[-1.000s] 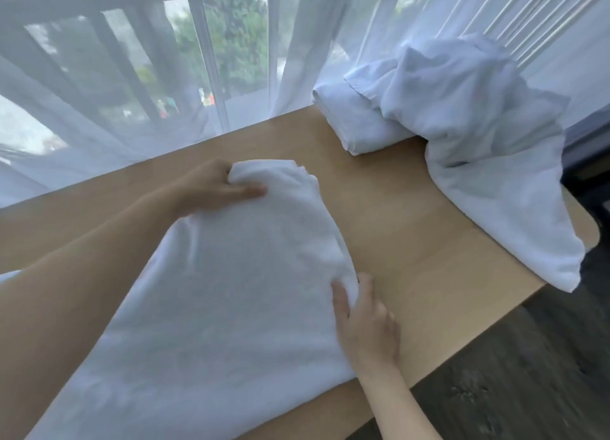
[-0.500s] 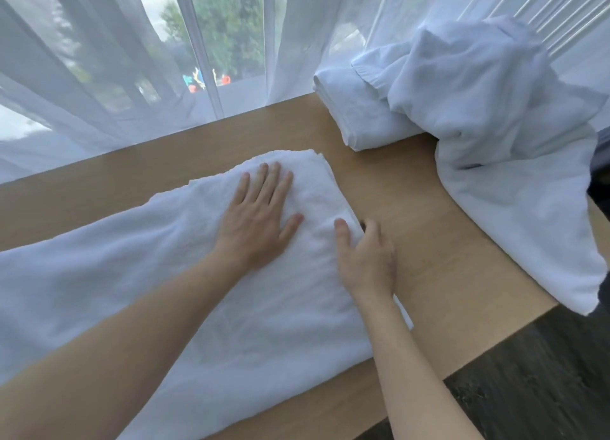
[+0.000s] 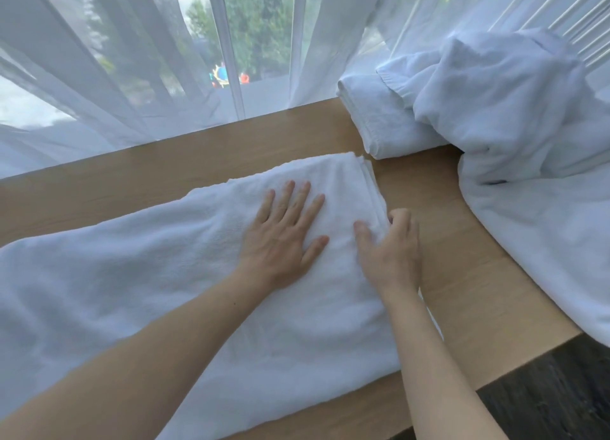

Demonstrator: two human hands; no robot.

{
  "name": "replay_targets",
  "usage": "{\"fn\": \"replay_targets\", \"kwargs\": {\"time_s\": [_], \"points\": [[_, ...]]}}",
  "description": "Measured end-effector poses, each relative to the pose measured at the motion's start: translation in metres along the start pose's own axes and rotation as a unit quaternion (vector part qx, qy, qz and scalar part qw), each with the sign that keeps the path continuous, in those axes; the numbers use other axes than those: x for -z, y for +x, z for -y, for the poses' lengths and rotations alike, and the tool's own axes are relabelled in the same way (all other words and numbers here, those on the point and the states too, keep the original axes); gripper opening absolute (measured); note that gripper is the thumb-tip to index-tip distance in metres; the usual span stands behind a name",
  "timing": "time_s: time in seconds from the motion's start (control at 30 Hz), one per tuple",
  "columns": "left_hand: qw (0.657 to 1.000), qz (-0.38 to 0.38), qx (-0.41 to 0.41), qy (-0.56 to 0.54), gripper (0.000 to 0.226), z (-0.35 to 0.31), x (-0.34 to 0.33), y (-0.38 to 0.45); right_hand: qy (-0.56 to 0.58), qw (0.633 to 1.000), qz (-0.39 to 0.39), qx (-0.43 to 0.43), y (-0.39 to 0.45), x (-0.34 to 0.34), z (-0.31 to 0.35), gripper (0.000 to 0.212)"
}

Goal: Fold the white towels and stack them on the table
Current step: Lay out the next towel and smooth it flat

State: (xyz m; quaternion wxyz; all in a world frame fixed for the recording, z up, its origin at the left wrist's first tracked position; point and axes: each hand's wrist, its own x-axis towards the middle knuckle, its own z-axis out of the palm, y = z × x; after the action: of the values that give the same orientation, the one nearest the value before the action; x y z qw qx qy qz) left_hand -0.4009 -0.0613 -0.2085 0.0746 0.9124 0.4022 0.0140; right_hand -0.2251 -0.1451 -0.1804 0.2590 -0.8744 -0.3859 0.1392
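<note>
**Both hands on the towel at its folded end**

The left hand [image 3: 284,238] lies flat on the white towel [image 3: 148,291], fingers straight and slightly spread, palm down, gripping nothing. Just to its right, the right hand [image 3: 391,254] works the towel's right edge: thumb on top of the cloth, fingers curled over the layered edge, which shows as several stacked folds running away from the fingertips toward the window. It looks like a pinch on that edge, though the fingertips themselves are tucked out of sight.

The towel spreads out from under both palms, away to the left and back along the forearms toward the person, lying on the wooden table [image 3: 462,274]. Bare wood sits immediately right of the right hand.

Beyond the right hand's fingertips, close to the towel's far corner but apart from it, rests a folded towel [image 3: 376,119]. Heaped partly on that one and trailing down past the table's right side is a loose pile of unfolded towels [image 3: 515,125]. Sheer curtains [image 3: 132,76] hang behind the table's far edge.
</note>
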Motion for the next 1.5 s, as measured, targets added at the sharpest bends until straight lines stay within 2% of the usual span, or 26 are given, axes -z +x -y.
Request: {"fn": "replay_targets", "kwargs": {"time_s": [0.2,0.23,0.3,0.4,0.43,0.53,0.6,0.67,0.73,0.8,0.87,0.97,1.0,1.03,1.1,1.17,1.37,1.43,1.5], "points": [[0.999,0.008,-0.052,-0.010,0.070,0.002,-0.001,-0.014,0.180,0.973,0.117,-0.089,0.058,0.003,0.036,0.062],[0.998,0.008,-0.056,-0.019,0.070,0.000,-0.001,-0.017,0.184,0.970,0.140,-0.071,0.065,0.003,0.042,0.061],[0.998,-0.004,-0.049,-0.029,0.070,-0.003,0.000,-0.025,0.165,0.972,0.163,0.033,0.071,0.000,0.050,0.053],[0.999,-0.040,0.012,-0.021,0.069,-0.008,-0.004,-0.041,0.145,0.968,0.101,0.177,0.074,-0.001,0.051,0.041],[0.998,-0.045,0.032,-0.013,0.069,-0.009,-0.006,-0.045,0.107,0.972,0.082,0.192,0.076,-0.004,0.047,0.043],[0.998,-0.032,0.046,-0.007,0.070,-0.012,-0.009,-0.047,-0.097,0.975,0.036,0.199,0.067,-0.012,0.038,0.054],[0.998,-0.027,0.049,-0.009,0.070,-0.010,-0.009,-0.043,-0.124,0.959,0.009,0.255,0.045,-0.020,0.037,0.050],[0.999,-0.019,0.048,-0.013,0.070,-0.009,-0.008,-0.041,-0.123,0.950,0.045,0.282,0.013,-0.029,0.030,0.048],[0.999,-0.013,0.044,-0.015,0.070,-0.008,-0.006,-0.042,-0.157,0.944,0.112,0.267,-0.011,-0.033,0.019,0.052],[0.999,-0.013,0.050,-0.012,0.069,-0.004,-0.003,-0.048,-0.207,0.937,0.139,0.246,-0.014,-0.030,0.005,0.057],[0.996,-0.022,0.090,-0.008,0.070,0.006,-0.001,-0.059,-0.232,0.946,0.132,0.182,-0.007,-0.023,-0.005,0.060],[0.993,-0.018,0.120,-0.008,0.074,0.018,0.000,-0.082,-0.227,0.970,0.073,0.053,-0.012,-0.016,-0.008,0.065],[0.994,-0.010,0.111,-0.011,0.074,0.017,-0.001,-0.089,-0.213,0.973,0.059,0.064,-0.025,-0.016,-0.003,0.067],[0.995,-0.001,0.099,-0.018,0.074,0.013,-0.001,-0.095,-0.197,0.972,0.063,0.113,-0.042,-0.018,0.003,0.067],[0.997,0.008,0.071,-0.032,0.073,0.006,-0.003,-0.110,-0.190,0.945,0.112,0.241,-0.079,-0.024,0.004,0.064],[0.998,0.007,0.053,-0.033,0.072,0.003,-0.005,-0.132,-0.214,0.924,0.147,0.280,-0.095,-0.025,-0.008,0.063],[0.999,0.013,0.035,-0.040,0.066,0.006,-0.003,-0.174,-0.258,0.949,0.119,0.134,-0.065,-0.002,-0.038,0.065],[0.997,0.014,0.030,-0.071,0.061,0.008,0.003,-0.180,-0.254,0.957,0.099,0.102,-0.074,-0.005,-0.022,0.069],[0.994,-0.009,0.026,-0.101,0.054,0.016,0.011,-0.193,-0.210,0.967,0.096,0.111,-0.098,-0.016,0.008,0.072]]}}
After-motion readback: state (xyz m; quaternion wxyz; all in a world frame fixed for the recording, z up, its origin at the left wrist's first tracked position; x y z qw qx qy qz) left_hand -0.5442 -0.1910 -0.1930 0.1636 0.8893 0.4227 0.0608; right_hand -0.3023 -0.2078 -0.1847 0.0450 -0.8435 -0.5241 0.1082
